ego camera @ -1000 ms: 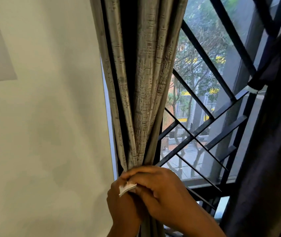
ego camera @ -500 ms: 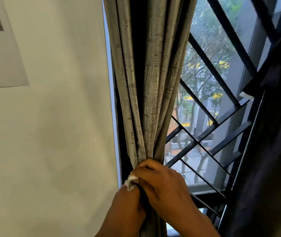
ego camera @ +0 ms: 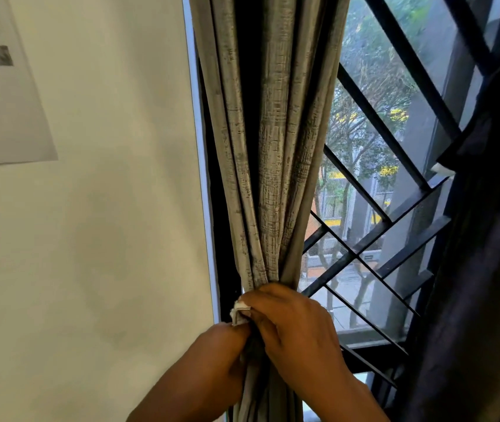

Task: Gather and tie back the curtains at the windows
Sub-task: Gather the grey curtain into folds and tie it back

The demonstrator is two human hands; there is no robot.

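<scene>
A grey textured curtain (ego camera: 273,147) hangs gathered into a tight bundle at the left edge of the window. My right hand (ego camera: 294,327) wraps over the bundle from the right, fingers curled round it. A small white strip of tie fabric (ego camera: 239,312) sticks out at its fingertips. My left hand (ego camera: 224,354) sits just below and left of it against the bundle; its fingers are hidden behind the fabric and the right hand.
A pale wall (ego camera: 90,239) with a taped paper sheet (ego camera: 2,102) is on the left. Black diagonal window bars (ego camera: 389,226) stand behind the curtain. A dark curtain (ego camera: 486,269) hangs along the right, gathered with a white tie (ego camera: 442,169).
The view has shifted so curtain and hands sit further right and lower. The white strip has bunched tighter between my hands. Both hands stay on the bundle.
</scene>
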